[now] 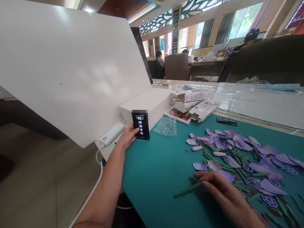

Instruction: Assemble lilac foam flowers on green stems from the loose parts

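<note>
My left hand (128,136) grips a black phone (141,125) upright at the left edge of the teal mat (156,171); white characters show on its screen. My right hand (225,193) lies on the mat at the lower right, fingers closed around a long green stem (187,190) that points left. Just beyond that hand spreads a heap of purple petals (242,152) mixed with green stems and purple wheel-shaped pieces.
A large white board (71,66) leans at the left over a white box (147,104). A white power bank (111,133) with a cable lies beside the phone. A crumpled clear bag (166,126), opened cartons (192,101) and clear sheets (261,101) sit behind. People sit at far tables.
</note>
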Demonstrator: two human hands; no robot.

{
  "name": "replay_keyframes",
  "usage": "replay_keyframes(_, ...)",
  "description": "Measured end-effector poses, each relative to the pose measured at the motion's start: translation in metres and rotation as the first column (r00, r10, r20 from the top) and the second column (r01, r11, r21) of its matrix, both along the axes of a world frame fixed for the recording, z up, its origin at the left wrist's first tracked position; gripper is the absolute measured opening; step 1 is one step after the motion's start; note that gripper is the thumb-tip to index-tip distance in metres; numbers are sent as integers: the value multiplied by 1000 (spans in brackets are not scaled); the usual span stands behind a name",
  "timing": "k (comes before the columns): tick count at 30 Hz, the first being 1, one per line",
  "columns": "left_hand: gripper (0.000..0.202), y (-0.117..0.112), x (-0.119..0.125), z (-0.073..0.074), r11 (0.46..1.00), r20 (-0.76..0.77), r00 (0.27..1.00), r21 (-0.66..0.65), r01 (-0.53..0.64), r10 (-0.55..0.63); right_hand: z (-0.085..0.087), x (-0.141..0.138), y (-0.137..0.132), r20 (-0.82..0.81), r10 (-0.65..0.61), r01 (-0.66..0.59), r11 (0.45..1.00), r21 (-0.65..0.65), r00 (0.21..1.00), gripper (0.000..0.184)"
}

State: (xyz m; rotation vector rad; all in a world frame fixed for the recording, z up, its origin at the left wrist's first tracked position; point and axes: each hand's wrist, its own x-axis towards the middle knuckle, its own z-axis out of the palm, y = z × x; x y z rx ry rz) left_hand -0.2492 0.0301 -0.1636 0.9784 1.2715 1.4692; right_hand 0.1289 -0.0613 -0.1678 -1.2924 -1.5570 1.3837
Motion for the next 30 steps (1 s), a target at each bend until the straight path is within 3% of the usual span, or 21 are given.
replay_keyframes(12, 51, -3, 7, 7, 999, -20, 999, -22, -35, 35, 0, -1, 3, 58, 44, -43, 999, -25, 997, 47)
replay_keyframes(16, 44, -3, 6, 6, 1000, -22, 1000, -17, -6, 6, 3, -1, 4, 62, 49, -47, 998, -32, 997, 48)
replay_keyframes(22, 50, -3, 3, 4, 999, -31, 999, -24, 42, -43, 6, -2, 5, 43, 64, -63, 997, -40, 997, 47)
replay_keyframes(30, 48, 5, 5, 8, 999, -11, 999, -20, -47, 46, 3, -1, 4, 36, 69, -67, 996, -57, 997, 47)
